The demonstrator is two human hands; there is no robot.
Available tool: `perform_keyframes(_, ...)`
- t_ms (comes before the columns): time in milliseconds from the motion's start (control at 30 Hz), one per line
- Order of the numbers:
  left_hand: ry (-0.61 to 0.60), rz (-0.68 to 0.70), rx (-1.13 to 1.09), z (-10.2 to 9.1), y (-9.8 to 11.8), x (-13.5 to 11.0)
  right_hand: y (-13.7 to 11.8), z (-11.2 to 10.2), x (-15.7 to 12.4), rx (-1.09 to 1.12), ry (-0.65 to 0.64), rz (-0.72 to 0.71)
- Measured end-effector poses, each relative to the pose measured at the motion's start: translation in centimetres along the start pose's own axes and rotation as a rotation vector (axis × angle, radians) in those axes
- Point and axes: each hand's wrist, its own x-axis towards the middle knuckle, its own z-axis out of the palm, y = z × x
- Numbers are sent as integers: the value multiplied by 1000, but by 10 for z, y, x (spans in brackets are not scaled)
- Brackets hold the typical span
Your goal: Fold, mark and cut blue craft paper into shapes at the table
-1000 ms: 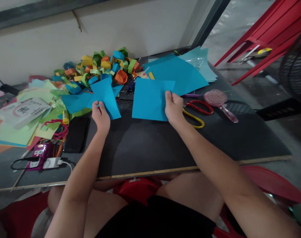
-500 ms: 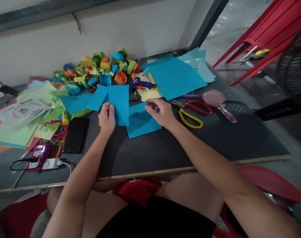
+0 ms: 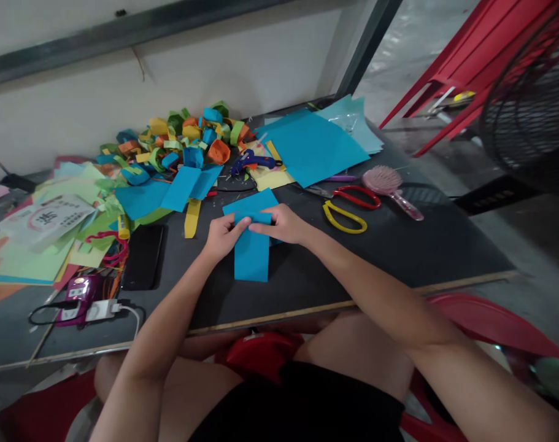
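Fingers [image 3: 243,224] of the left hand [image 3: 221,238] and right hand [image 3: 286,224] together grip a blue paper strip [image 3: 251,263], its upper end between them, the rest extending toward the person. Just beyond them lies a blue sheet [image 3: 251,200]; scissors [image 3: 344,212] rest on the desk [image 3: 399,252] to their right.

So the phone [image 3: 142,258] lay on the table [image 3: 307,276], left of the left hand [image 3: 223,237], with the adapter [image 3: 82,297] further left, nearer the front edge. A paper strip [image 3: 251,258] ran between that hand and the right hand [image 3: 286,224], glue gun [image 3: 254,160] behind. Scissors [image 3: 348,213] lay to the right, then the hairbrush [image 3: 384,180]. The paper heap [image 3: 180,140] sat back near the wall [image 3: 242,67].
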Motion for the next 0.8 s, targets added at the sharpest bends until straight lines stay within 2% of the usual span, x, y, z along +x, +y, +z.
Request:
perform_keyframes(67,58,13,-9,0,0,-1,-5,-15,-4,-3,-163,47)
perform_keyframes(100,98,10,-21,-1,0,-1,-5,-26,-9,-60,-169,88)
perform_keyframes(133,147,4,-34,-2,-2,0,-5,-39,-15,-136,-73,149)
perform_keyframes(200,254,-12,-54,-7,-6,3,1,-67,-32,-424,235,274)
perform_keyframes(233,301,-19,-59,-9,-9,4,7,-79,-41,-511,329,334)
perform_keyframes(267,340,-26,-61,-11,-12,6,12,-88,-50,-586,353,398)
perform_keyframes(333,385,-40,-70,-13,-18,9,24,-99,-65,-856,293,594)
perform_keyframes(467,410,-62,-100,-13,-19,9,37,-93,-73,-1015,220,704)
perform_keyframes(633,443,-36,-48,-14,-8,4,27,-86,-78,-1048,213,849)
perform_keyframes(733,490,1,-24,-15,-4,5,18,-85,-93,-987,301,786)
perform_keyframes(800,530,26,-64,-15,-4,6,13,-80,-101,-709,416,665)
